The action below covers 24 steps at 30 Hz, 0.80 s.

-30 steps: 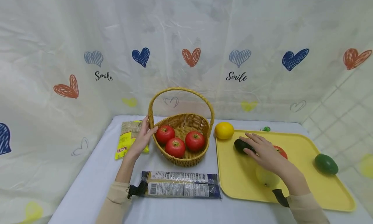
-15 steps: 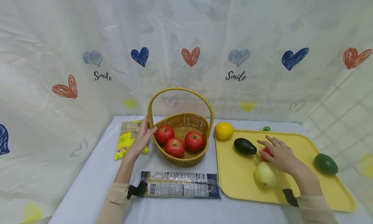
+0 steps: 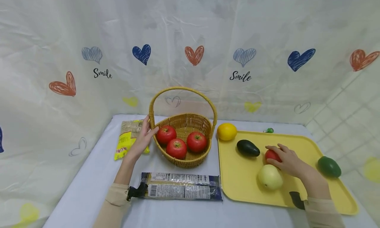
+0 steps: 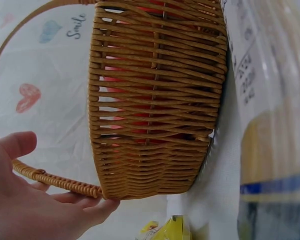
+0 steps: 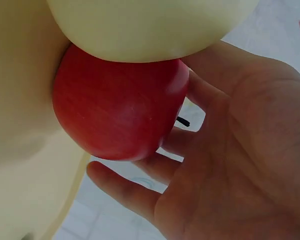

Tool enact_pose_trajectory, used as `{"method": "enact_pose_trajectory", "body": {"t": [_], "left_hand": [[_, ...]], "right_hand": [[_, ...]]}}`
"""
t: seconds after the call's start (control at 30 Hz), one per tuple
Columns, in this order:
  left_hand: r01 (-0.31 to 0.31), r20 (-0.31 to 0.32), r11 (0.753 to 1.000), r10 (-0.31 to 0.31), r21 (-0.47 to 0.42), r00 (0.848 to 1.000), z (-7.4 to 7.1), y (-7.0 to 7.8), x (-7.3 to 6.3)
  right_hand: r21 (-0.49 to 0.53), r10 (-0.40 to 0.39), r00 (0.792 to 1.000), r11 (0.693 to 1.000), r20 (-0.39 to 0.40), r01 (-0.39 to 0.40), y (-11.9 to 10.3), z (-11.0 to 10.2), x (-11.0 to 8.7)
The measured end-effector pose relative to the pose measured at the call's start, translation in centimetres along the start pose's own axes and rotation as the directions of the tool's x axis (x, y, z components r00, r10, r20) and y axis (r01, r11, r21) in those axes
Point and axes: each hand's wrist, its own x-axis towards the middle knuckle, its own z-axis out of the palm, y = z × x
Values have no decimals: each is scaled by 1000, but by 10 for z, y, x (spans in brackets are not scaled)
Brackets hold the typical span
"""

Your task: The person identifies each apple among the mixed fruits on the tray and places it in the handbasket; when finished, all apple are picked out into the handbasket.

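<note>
A wicker basket (image 3: 187,163) with a tall arched handle holds three red apples (image 3: 176,149). My left hand (image 3: 141,139) holds the basket at its left side, thumb toward the inside and fingers behind the handle's foot (image 4: 72,185). On the yellow tray (image 3: 237,185), my right hand (image 3: 289,160) curls its fingers round another red apple (image 5: 120,105), the palm apart from it. A pale yellow-green pear (image 3: 270,177) sits just in front of that apple and hides part of the thumb in the right wrist view. A dark avocado (image 3: 248,148) lies to their left.
A yellow lemon (image 3: 227,131) sits at the tray's back left corner. A green fruit (image 3: 329,166) lies at its right edge, a small green item (image 3: 269,130) behind it. Flat packets (image 3: 181,186) lie before the basket; a yellow bag (image 3: 126,140) lies left.
My right hand has moved right from over the avocado to the red apple on the tray, and its fingers have come down round it. My left hand has stayed at the basket.
</note>
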Motion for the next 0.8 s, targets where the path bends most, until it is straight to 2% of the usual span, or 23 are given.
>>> {"method": "enact_pose_trajectory", "body": {"t": [0.17,0.5,0.8], "left_hand": [[6,-1,1000,-6,11,1000,-1,-1,-2],[-22,3,1000,22,-10,1000,-1,-1,1],[-10,2,1000,10,-19,1000,1,-1,1]], "right_hand": [[19,14,1000,1000,20,-14,4,-2,-2],[17,33,998,999,46,-34,11,-8,-4],[2,-37,999,999,-23,37,6,-5,-3]]}}
